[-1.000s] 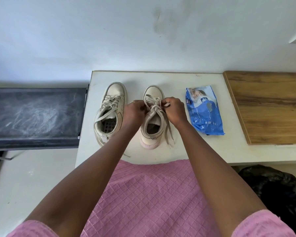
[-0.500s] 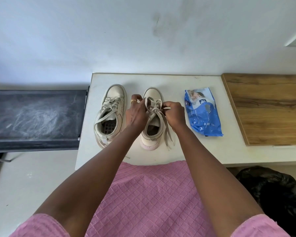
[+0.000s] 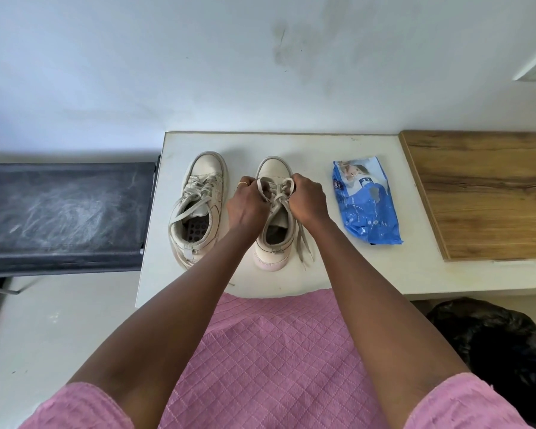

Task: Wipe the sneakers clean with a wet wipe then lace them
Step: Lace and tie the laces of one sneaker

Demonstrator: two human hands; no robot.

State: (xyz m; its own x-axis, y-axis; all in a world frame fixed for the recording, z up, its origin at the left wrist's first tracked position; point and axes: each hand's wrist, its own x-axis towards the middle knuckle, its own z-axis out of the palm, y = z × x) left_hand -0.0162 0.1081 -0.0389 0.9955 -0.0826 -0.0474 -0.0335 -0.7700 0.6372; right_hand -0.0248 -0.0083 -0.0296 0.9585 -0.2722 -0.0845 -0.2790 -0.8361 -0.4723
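- White table [image 3: 369, 274], pale wall behind.
- Other sneaker [image 3: 198, 209], loosely laced, stands just left of the left hand [image 3: 245, 209].
- Sneaker in work [image 3: 274, 243] lies under both hands.
- Wet-wipe pack [image 3: 365, 205] lies near the right hand [image 3: 308, 202], on its right.
- Each hand now pinches a raised lace loop [image 3: 262, 185], newly formed; likely the bow stage.

Reference points: your left hand [image 3: 245, 209], your right hand [image 3: 307, 202], both over white tabletop [image 3: 369, 274]; faint marks on surface.

- Beyond hands: white painted wall [image 3: 136, 88]. Dark smudge [image 3: 280, 41] high above right hand.
- Well right of right hand: wood-grain board [image 3: 483, 193] on tabletop, reaching wall.
- Left of left hand: black surface [image 3: 62, 212], pale scuffs across it.
- Nearer you, left: pale floor [image 3: 44, 335].
- Nearer you, right: black plastic bag [image 3: 508, 351] below table edge.
- Light soft, even.
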